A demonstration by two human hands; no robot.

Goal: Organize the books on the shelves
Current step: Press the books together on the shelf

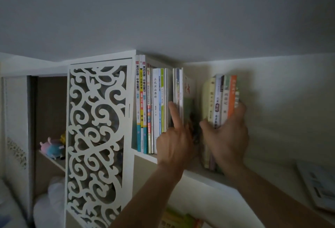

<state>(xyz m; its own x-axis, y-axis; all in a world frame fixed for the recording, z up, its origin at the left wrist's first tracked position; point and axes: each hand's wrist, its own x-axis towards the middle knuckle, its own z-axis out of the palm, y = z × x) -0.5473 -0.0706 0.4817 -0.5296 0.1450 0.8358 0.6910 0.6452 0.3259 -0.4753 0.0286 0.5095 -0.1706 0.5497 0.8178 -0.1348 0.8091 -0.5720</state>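
Observation:
A row of upright books stands on the white shelf, with tall blue and yellow spines at its left end. My left hand points its index finger up against thin spines near the row's right end, the other fingers curled. To the right, apart from the row by a gap, my right hand grips a small stack of books with cream, white and orange spines, thumb on the left side and fingers round the right. A leaning book with a red-lettered cover closes the row.
A white carved lattice panel stands left of the books. Behind it a lower shelf holds plush toys. More books lie on the shelf below. Papers rest on a surface at the right. The wall is close behind.

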